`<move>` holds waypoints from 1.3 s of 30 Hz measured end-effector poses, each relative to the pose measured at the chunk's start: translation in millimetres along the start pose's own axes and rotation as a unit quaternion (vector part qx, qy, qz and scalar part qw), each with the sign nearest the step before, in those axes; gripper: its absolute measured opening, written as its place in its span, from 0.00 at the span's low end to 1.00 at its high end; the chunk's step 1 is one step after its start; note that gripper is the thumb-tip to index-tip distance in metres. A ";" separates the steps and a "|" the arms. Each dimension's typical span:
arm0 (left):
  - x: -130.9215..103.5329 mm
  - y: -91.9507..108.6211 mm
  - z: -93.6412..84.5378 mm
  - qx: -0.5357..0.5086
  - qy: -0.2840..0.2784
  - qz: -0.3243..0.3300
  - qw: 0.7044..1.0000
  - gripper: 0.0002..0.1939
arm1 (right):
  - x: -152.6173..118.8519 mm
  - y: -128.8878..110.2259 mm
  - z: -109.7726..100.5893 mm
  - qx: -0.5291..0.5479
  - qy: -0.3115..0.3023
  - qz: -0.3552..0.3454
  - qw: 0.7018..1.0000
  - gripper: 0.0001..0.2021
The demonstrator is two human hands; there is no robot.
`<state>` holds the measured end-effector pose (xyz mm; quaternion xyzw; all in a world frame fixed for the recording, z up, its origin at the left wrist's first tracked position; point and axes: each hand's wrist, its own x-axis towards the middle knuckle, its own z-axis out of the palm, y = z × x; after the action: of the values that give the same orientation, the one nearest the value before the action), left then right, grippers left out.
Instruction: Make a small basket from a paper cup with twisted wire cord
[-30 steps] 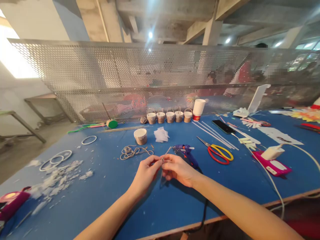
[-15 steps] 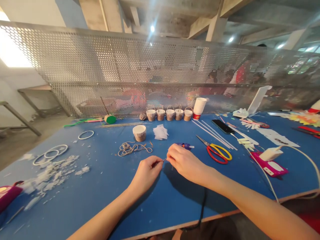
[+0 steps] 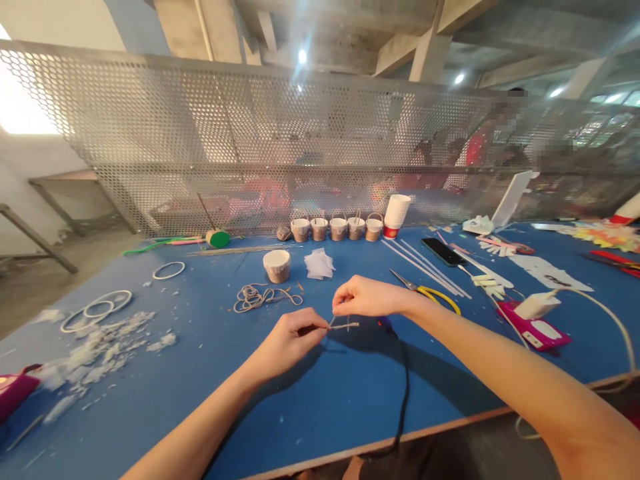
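Two bare hands work above the blue tabletop, nearer the person than the lone wrapped cup and off to its right. I see a short piece of twisted cord in the left hand, nipped between thumb and fingertips with the other fingers curled in; it juts out sideways, probably so that the far end is free for working on. The right hand is nearly closed as well, thumb and forefinger meeting over a thin strand that seems to rise from the cord, though it is too fine for me to tell how firmly it is gripped.

Just in front of that cup, on the person's side, lies a loose coil of cord, likely put there for easy reach. White squares sit just right of the cup, and five small cups line up behind it to the right, seemingly set back from the working space. Well to the right of the cup, the scissors lie partly behind the right arm, handles toward the person, which looks handy for picking up.
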<state>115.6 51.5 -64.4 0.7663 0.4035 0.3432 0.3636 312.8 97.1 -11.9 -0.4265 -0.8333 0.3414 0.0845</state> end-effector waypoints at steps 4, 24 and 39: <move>1.9 -1.2 -2.0 -0.103 0.044 -0.083 0.990 0.10 | -1.6 9.9 1.8 0.066 -0.021 -0.008 0.998 0.11; -1.7 3.5 0.4 -0.009 0.017 0.007 1.000 0.10 | -8.9 -5.3 -4.8 -0.031 -0.010 0.006 0.999 0.09; -2.4 -2.8 14.2 0.039 0.092 -0.005 0.995 0.10 | -23.7 -17.4 2.7 -0.074 0.070 -0.032 0.994 0.10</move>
<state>125.1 46.6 -74.4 0.7432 0.4519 0.3945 0.2962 315.0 70.6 0.7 -0.4276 -0.8615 0.2454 0.1218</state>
